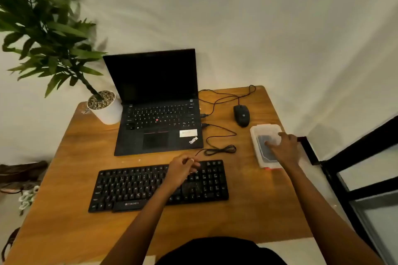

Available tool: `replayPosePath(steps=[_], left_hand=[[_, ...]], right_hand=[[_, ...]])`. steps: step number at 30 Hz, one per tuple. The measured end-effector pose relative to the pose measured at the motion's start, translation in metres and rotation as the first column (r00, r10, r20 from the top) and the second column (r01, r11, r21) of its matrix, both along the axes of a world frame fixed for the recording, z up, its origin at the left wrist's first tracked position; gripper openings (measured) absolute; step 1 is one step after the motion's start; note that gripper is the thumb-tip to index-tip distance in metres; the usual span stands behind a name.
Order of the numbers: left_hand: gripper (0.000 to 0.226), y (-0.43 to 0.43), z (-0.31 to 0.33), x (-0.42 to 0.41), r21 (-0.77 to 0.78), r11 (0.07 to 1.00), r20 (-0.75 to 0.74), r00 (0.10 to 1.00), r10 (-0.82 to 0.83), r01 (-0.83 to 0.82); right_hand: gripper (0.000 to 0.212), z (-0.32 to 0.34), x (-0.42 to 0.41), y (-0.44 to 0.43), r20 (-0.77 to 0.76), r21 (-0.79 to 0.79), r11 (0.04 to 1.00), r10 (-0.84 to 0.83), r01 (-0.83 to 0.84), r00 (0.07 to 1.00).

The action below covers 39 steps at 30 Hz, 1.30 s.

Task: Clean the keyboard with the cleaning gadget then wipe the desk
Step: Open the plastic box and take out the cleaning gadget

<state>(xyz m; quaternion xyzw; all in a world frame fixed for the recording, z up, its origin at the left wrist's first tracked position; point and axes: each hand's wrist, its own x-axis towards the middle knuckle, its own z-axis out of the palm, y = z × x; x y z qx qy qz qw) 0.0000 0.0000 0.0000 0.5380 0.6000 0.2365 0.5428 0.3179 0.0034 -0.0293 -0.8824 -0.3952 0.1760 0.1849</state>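
Observation:
A black external keyboard lies on the wooden desk in front of me. My left hand hovers over the keyboard's right half with loosely curled fingers, and I see nothing in it. At the desk's right edge stands a clear plastic box with a grey item inside. My right hand rests on this box, fingers stretched onto the grey item and thumb near the far rim. No cloth is in view.
An open black laptop stands behind the keyboard, with a white plant pot to its left. A black mouse and loose cables lie right of the laptop. A dark window frame borders the desk's right side.

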Motion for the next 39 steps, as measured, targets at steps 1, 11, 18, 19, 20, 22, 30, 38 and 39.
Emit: replayPosePath(steps=[1, 11, 18, 19, 20, 22, 30, 38, 39], left_hand=[[0.02, -0.004, -0.003, 0.002, -0.022, 1.0, 0.001, 1.0, 0.003, -0.003], [0.021, -0.035, -0.016, 0.033, -0.155, 0.983, 0.002, 0.995, -0.096, 0.096], [0.033, -0.033, -0.013, 0.074, -0.098, 0.968, -0.019, 0.972, -0.232, 0.229], [0.037, -0.028, -0.012, 0.081, -0.063, 0.966, -0.04, 0.966, -0.255, 0.252], [0.041, -0.023, -0.01, 0.089, -0.023, 0.961, -0.061, 0.959, -0.277, 0.276], [0.047, -0.012, -0.007, 0.103, 0.054, 0.943, -0.109, 0.941, -0.321, 0.328], [0.047, -0.006, -0.011, 0.132, -0.063, 0.884, -0.218, 0.858, -0.466, 0.464], [0.016, -0.025, -0.036, 0.127, -0.276, 0.862, -0.134, 0.871, -0.473, 0.426], [0.016, -0.028, -0.037, 0.128, -0.294, 0.87, -0.106, 0.891, -0.441, 0.395]], right_hand=[[0.078, -0.004, -0.001, 0.0, -0.037, -0.065, 0.998, -0.006, 0.003, 0.999], [0.101, -0.024, -0.031, -0.034, 0.029, -0.202, 0.959, 0.21, -0.2, 0.977], [0.106, -0.027, -0.059, -0.087, -0.02, -0.197, 0.936, 0.293, -0.291, 0.956], [0.108, -0.028, -0.056, -0.092, -0.033, -0.196, 0.92, 0.34, -0.339, 0.94], [0.109, -0.028, -0.052, -0.097, -0.04, -0.2, 0.9, 0.387, -0.387, 0.921], [0.107, -0.029, -0.04, -0.104, -0.028, -0.229, 0.848, 0.486, -0.479, 0.874], [0.108, -0.021, -0.013, -0.134, -0.054, -0.232, 0.771, 0.598, -0.593, 0.799], [0.053, -0.006, -0.004, -0.147, -0.213, 0.248, 0.964, 0.15, -0.095, 0.965], [0.042, -0.004, -0.001, -0.148, -0.325, 0.299, 0.947, -0.011, 0.114, 0.946]])
